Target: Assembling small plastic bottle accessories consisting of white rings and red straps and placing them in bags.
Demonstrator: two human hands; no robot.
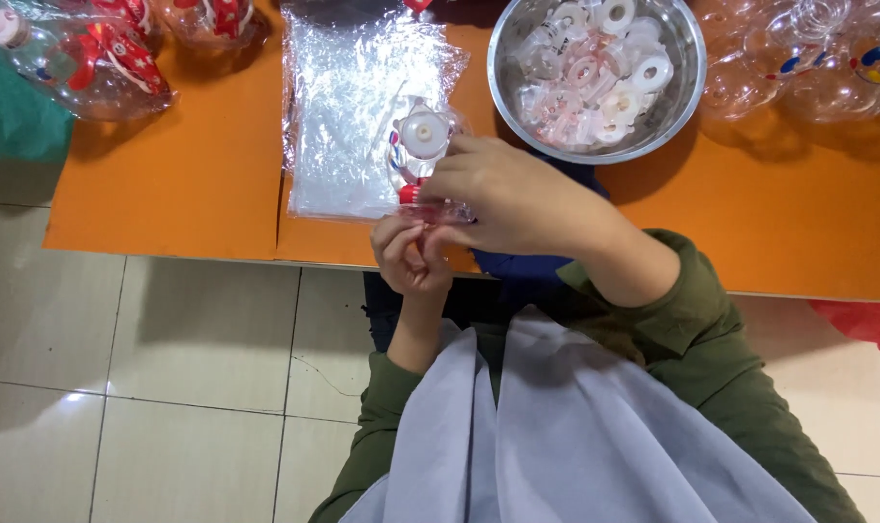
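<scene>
My right hand (pixel 513 199) grips a small clear plastic bag (pixel 423 160) that holds a clear toy with a white round part and red and blue bits. My left hand (pixel 409 254) pinches the bag's lower edge from below, fingers curled, near a small red piece. Both hands meet at the front edge of the orange table (pixel 169 184). Under the small bag lies a stack of flat clear plastic bags (pixel 348 107).
A steel bowl (pixel 687 73) full of several white and clear round parts stands at the back right. Bagged clear toys lie at the back left (pixel 91 53) and back right (pixel 808 48). A red object (pixel 866 324) lies at the right on the tiled floor.
</scene>
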